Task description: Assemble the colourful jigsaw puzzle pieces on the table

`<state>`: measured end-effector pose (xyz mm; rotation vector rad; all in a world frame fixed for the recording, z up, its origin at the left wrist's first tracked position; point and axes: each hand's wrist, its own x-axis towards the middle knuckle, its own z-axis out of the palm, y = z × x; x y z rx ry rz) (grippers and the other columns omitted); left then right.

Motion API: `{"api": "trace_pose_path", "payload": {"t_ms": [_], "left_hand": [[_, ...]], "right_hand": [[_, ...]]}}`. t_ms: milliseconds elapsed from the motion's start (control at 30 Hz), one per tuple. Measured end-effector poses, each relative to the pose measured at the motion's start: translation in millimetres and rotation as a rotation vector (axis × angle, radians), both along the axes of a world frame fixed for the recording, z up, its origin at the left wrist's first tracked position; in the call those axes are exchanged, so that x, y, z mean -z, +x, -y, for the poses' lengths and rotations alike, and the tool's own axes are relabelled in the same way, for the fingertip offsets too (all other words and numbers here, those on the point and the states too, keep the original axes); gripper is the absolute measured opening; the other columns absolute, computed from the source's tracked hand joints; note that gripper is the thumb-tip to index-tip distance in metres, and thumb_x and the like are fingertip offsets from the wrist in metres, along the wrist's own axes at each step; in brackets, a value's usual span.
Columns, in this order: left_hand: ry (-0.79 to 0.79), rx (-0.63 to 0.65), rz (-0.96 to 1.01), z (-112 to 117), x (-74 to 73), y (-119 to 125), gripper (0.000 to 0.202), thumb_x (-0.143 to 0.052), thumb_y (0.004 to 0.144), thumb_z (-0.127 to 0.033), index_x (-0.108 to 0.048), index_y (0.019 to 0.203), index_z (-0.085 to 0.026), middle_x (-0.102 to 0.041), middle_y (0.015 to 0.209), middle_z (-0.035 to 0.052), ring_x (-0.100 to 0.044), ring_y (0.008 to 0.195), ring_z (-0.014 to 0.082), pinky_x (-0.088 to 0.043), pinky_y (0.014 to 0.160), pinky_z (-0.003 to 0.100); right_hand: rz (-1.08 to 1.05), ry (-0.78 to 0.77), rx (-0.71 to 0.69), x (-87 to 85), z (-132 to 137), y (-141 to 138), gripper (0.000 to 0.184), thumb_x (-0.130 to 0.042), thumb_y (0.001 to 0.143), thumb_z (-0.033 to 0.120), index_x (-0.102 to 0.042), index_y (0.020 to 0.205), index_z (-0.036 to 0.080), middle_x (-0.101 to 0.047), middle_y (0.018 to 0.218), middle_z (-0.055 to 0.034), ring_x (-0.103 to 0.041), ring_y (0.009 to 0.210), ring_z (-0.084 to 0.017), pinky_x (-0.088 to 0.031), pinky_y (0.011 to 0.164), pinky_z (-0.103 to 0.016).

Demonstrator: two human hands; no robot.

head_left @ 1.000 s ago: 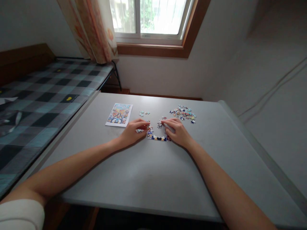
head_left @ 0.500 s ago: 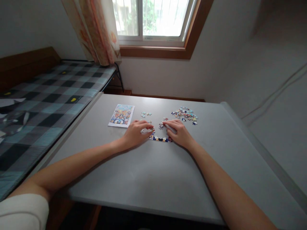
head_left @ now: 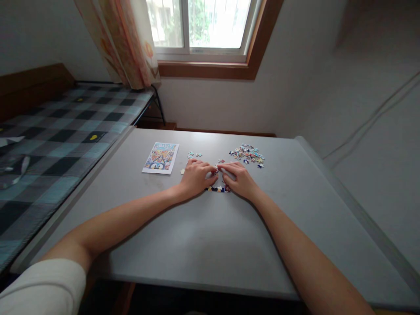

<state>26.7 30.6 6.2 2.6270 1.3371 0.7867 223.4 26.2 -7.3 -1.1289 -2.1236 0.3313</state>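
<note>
Jigsaw work at a grey-white table, seen from above my own arms. My left hand had shifted rightward over the last second, so that its fingertips came close beside those of my right hand; the gap between the two had nearly closed. The right hand held about the same place. Both hands thus met at one small cluster of puzzle pieces, which I judged to be the spot being worked. The left thumb and forefinger curved toward each other; whether they pinched a piece, I could not tell. The right thumb stood apart from its fingers, whose tips reached the cluster.

The joined puzzle strip, dark blue and yellow, lay just nearer to me, its left end now covered by my left hand. A pale piece had come into view left of that hand. The loose pile lay beyond my right hand, and the printed picture sheet beyond my left, both apart from my fingers.
</note>
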Motion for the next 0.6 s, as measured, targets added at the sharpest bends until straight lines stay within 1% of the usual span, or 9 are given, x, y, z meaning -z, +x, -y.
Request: {"api": "trace_pose_path", "payload": {"t_ms": [133,200,333,400,467,533,600], "left_hand": [[0.062,-0.008,0.013,0.8,5.2,-2.8,0.014,-0.064,0.084,-0.040,-0.072,0.086,-0.030,-0.070,0.090,-0.0014,-0.058,0.094,0.0198,-0.028,0.097,0.042],[0.084,-0.017,0.013,1.6,5.8,-3.6,0.015,-0.064,0.084,-0.041,-0.073,0.085,-0.030,-0.068,0.094,-0.0003,-0.056,0.096,0.0205,-0.028,0.097,0.043],[0.099,-0.029,0.017,7.2,4.0,-4.6,0.018,-0.065,0.081,-0.042,-0.072,0.091,-0.029,-0.066,0.102,0.0015,-0.055,0.102,0.0224,-0.029,0.098,0.044],[0.105,-0.004,0.022,12.2,2.0,-5.2,0.016,-0.062,0.083,-0.038,-0.071,0.093,-0.028,-0.067,0.103,0.0011,-0.055,0.103,0.0217,-0.027,0.100,0.044],[0.100,0.058,0.008,17.7,-0.5,-5.6,0.016,-0.057,0.087,-0.033,-0.070,0.095,-0.029,-0.068,0.106,-0.0002,-0.057,0.102,0.0197,-0.026,0.103,0.044],[0.099,0.105,-0.025,23.1,-3.1,-5.8,0.020,-0.055,0.087,-0.035,-0.068,0.100,-0.029,-0.068,0.109,-0.0003,-0.057,0.104,0.0202,-0.024,0.106,0.046],[0.107,0.125,-0.068,27.7,-5.6,-5.7,0.024,-0.056,0.087,-0.041,-0.067,0.103,-0.028,-0.068,0.110,0.0013,-0.057,0.104,0.0222,-0.023,0.106,0.048]], "right_hand": [[-0.004,-0.010,0.004,-0.7,0.6,-0.8,0.032,-0.054,0.083,0.017,-0.068,0.110,0.023,-0.071,0.107,-0.0050,-0.058,0.102,-0.022,-0.044,0.095,-0.041],[-0.005,-0.011,0.002,-0.9,0.8,-1.0,0.032,-0.054,0.083,0.017,-0.068,0.111,0.023,-0.071,0.107,-0.0053,-0.058,0.102,-0.022,-0.044,0.096,-0.041],[-0.002,-0.015,0.000,-1.4,1.2,-1.0,0.033,-0.054,0.082,0.016,-0.068,0.111,0.023,-0.071,0.108,-0.0051,-0.058,0.103,-0.021,-0.044,0.096,-0.040],[-0.003,-0.017,-0.002,-1.4,1.5,-0.9,0.032,-0.054,0.083,0.016,-0.068,0.111,0.023,-0.071,0.108,-0.0049,-0.058,0.103,-0.021,-0.044,0.096,-0.040],[-0.002,-0.016,-0.009,-1.2,1.5,-0.6,0.032,-0.053,0.083,0.016,-0.068,0.111,0.023,-0.071,0.108,-0.0047,-0.058,0.103,-0.021,-0.044,0.097,-0.039],[-0.003,-0.015,-0.012,-0.7,1.4,-0.1,0.032,-0.053,0.083,0.017,-0.068,0.111,0.023,-0.070,0.108,-0.0045,-0.058,0.103,-0.021,-0.044,0.096,-0.040],[-0.006,-0.017,-0.010,-0.2,1.4,0.1,0.032,-0.054,0.083,0.017,-0.068,0.111,0.024,-0.070,0.108,-0.0045,-0.058,0.103,-0.021,-0.044,0.096,-0.041]]}}
